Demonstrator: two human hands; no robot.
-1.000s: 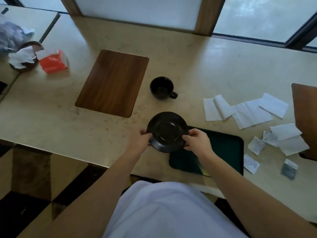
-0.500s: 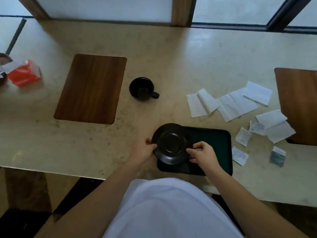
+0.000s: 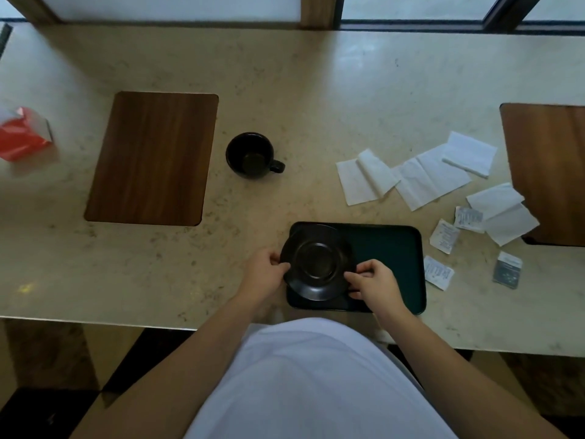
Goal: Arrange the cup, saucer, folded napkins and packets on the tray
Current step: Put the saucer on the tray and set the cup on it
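Observation:
A black saucer (image 3: 316, 264) sits over the left end of the dark green tray (image 3: 392, 248) near the table's front edge. My left hand (image 3: 264, 272) grips its left rim and my right hand (image 3: 373, 283) pinches its right rim. The black cup (image 3: 251, 155) stands empty on the table, behind and left of the tray, handle pointing right. Several white napkins (image 3: 421, 175) lie spread out to the right of the cup. Small packets (image 3: 443, 237) lie just right of the tray, one of them dark (image 3: 507, 270).
A wooden inlay panel (image 3: 152, 156) is set into the beige tabletop at left, another (image 3: 550, 166) at the right edge. A red tissue pack (image 3: 22, 134) lies at the far left. Windows run along the back.
Both hands have carried the saucer rightward and down over the tray's left end. The camera has swung right, so the table items appear shifted left.

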